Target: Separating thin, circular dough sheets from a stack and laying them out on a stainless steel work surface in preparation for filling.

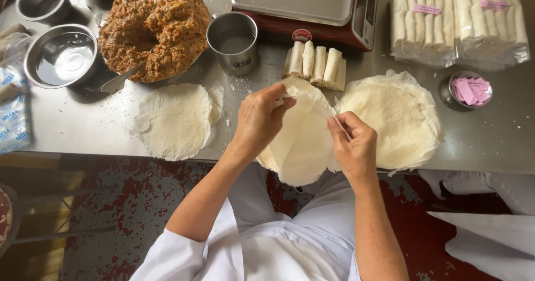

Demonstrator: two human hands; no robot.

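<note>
My left hand (259,119) pinches the upper edge of a thin round white wrapper (301,142) held above the front edge of the steel table (72,125). My right hand (352,142) pinches the same wrapper at its right side, peeling a layer apart. A stack of wrappers (390,119) lies just right of my hands. A single wrapper (174,120) lies flat to the left. Several finished white rolls (315,64) lie in a row behind my hands.
A big mound of brown filling (156,30) with a spoon (120,80) sits at the back left, beside a metal cup (233,42) and steel bowls (60,57). A scale (306,2) stands behind. Bagged rolls (457,22) and a dish of pink labels (471,89) are right.
</note>
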